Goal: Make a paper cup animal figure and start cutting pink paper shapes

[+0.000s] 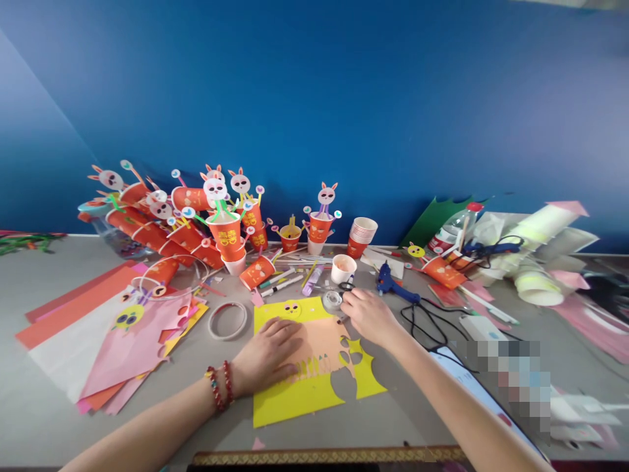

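Note:
My left hand (275, 347) lies flat on a sheet of peach paper (312, 337) over a yellow sheet (280, 410) with holes cut out of it. Its fingers are stretched out, with red bead bracelets at the wrist. Beyond the fingertips lies a small yellow face cutout (292, 309). My right hand (368, 316) is at the papers' upper right edge, fingers curled inward against a clear tape roll (333, 300). What sits between those fingertips is hidden. Just behind them show the dark loops of what looks like scissors (346, 286). Small pointed cuts run along the peach sheet's lower edge.
Orange paper cups with rabbit faces (228, 237) crowd the back left. A white cup (343, 269), a blue glue gun (393, 282) with its cord and a phone (472, 387) are rightward. Coloured sheets (63, 347) and a wide tape roll (228, 320) lie left.

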The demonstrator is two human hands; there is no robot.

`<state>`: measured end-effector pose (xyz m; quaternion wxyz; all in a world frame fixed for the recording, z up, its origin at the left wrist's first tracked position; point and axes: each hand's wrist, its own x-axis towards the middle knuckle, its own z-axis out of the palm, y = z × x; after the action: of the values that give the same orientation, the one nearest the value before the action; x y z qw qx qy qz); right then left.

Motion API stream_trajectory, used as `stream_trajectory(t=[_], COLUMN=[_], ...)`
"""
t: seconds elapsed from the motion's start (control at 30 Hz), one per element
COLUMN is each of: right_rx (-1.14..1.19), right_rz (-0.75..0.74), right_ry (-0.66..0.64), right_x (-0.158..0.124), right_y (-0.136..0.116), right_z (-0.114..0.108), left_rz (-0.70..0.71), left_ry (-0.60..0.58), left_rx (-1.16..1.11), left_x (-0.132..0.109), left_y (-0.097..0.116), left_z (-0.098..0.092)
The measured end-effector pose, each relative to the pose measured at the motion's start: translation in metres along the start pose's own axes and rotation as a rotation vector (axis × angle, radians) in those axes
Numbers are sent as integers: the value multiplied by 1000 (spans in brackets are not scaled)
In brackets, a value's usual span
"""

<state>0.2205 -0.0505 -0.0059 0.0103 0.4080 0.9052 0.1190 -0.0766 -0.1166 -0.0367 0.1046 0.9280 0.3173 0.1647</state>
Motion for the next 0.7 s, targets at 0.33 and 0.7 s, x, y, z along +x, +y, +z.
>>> stream_trajectory(t=[0.33, 0.7], right_rx=[72, 110], right_rz=[-30, -26], right_ry=[8, 41], right_x=[-17, -13], right_y=[3, 0], right_z=[-7, 4], left_rz=[-50, -84], left_ry=[-39, -46], left_rx=[12, 7], left_x=[0, 1], left_y=[-1, -1], left_z=[-3, -5])
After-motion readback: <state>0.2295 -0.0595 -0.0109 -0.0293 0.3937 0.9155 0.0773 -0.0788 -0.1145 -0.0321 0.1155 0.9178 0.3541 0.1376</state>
